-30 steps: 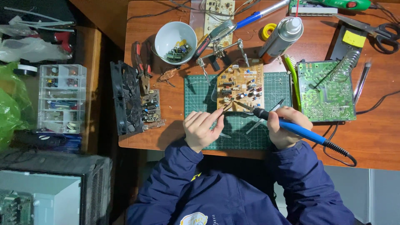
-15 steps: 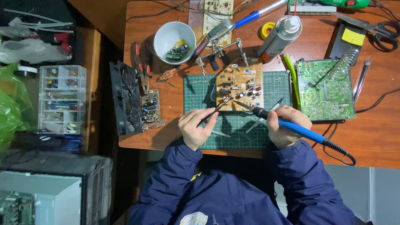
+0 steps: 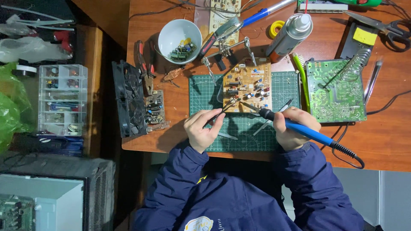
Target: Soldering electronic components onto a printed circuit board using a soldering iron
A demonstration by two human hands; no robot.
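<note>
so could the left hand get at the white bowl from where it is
Probably yes. The left hand holds tweezers at the tan circuit board; the white bowl sits up and to its left across bare table, open-topped, though the tweezers occupy its fingers.

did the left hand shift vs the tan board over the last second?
Barely. The left hand stays at the near left corner of the tan circuit board, tweezers pointing at its near edge.

An electronics repair workshop: circuit boards (image 3: 336,92), a soldering iron (image 3: 299,128), a cutting mat (image 3: 239,128) and a parts organiser (image 3: 62,98) crowd the wooden worktop (image 3: 385,137).
</note>
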